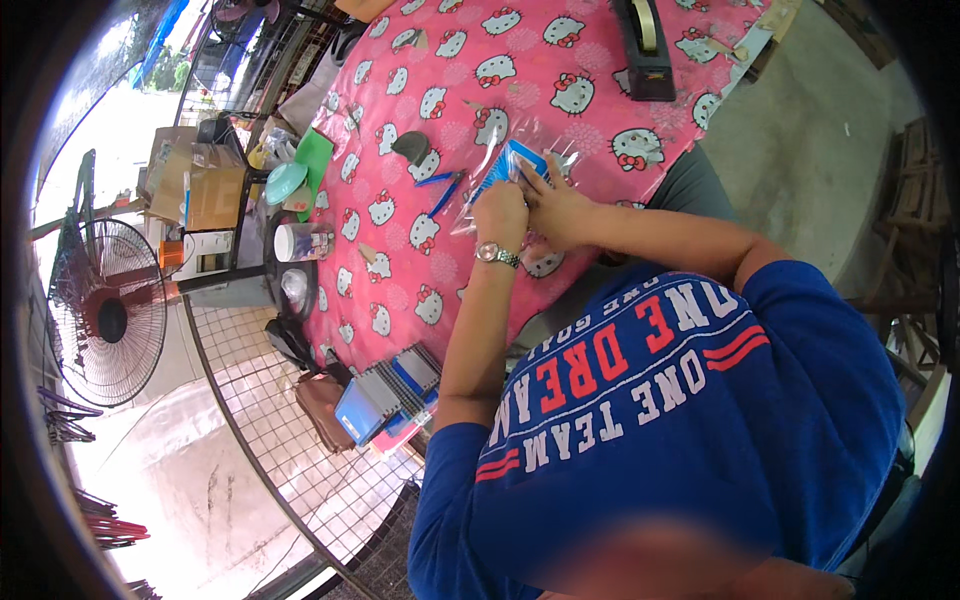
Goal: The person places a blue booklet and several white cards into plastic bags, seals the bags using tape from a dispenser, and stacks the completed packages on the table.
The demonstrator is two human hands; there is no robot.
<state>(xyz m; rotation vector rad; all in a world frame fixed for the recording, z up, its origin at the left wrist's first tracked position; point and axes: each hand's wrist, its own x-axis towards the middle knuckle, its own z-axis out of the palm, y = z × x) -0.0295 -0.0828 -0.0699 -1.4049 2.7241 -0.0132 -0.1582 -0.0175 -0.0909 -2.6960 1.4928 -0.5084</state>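
Note:
My left hand (499,213), with a metal watch at its wrist, is closed at the near left edge of a blue item with a white-lined pattern (515,165). Clear plastic film (478,190) lies loosely around that item. My right hand (556,208) bends over the item's right side, its fingers pressed on it and close to my left hand. Both hands cover the near part of the item, so its exact kind is hidden. Left of it lies a blue-handled hand tool (440,190), spread in a V. A dark grey-green rounded piece (412,148) rests just beyond the tool.
The table wears a pink cartoon-cat cloth (400,270). A black tape dispenser (645,60) stands at the far right. Along the left edge are a white-lidded jar (303,242), a teal bowl (286,183) and blue notebooks (375,400). Further left stands a fan (110,315).

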